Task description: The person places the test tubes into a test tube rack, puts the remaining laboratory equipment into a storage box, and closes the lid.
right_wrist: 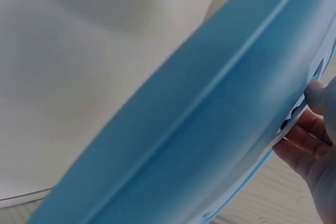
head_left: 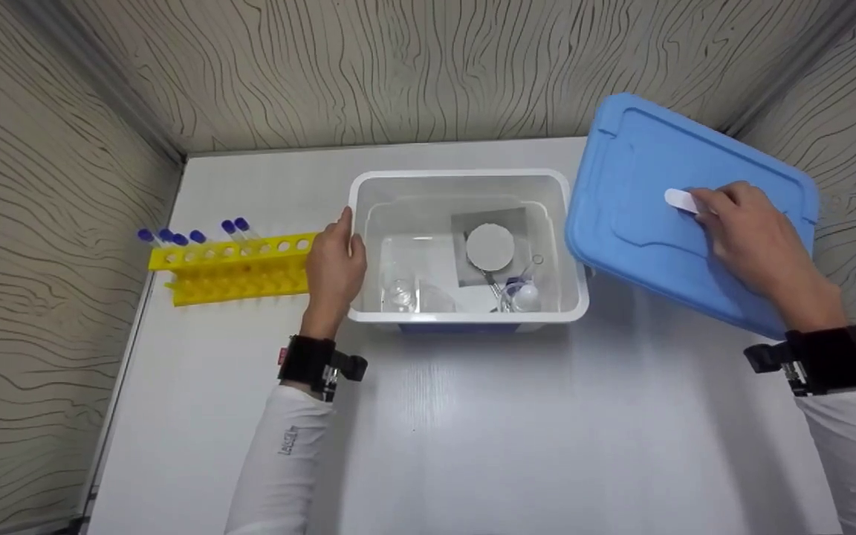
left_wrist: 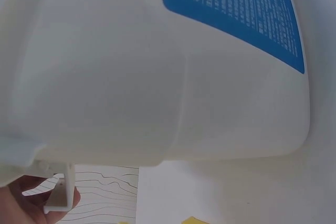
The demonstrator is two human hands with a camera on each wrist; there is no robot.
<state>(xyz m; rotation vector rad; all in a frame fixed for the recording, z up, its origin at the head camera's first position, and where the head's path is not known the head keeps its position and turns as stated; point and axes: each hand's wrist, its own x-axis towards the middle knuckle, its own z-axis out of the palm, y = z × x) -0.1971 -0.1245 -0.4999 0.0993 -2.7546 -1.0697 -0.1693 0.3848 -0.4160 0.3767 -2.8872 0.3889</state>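
White surface (head_left: 472, 431): left hand (head_left: 333, 269) grips clear box (head_left: 465, 182) rim; right hand (head_left: 759, 239) holds tilted blue lid (head_left: 643, 223). Hands apart.

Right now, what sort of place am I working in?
Probably a small lab bench set-up inside a panelled booth. The signs: a yellow test-tube rack holding blue-capped tubes, and a white storage bin with glassware inside, its blue lid lifted off.
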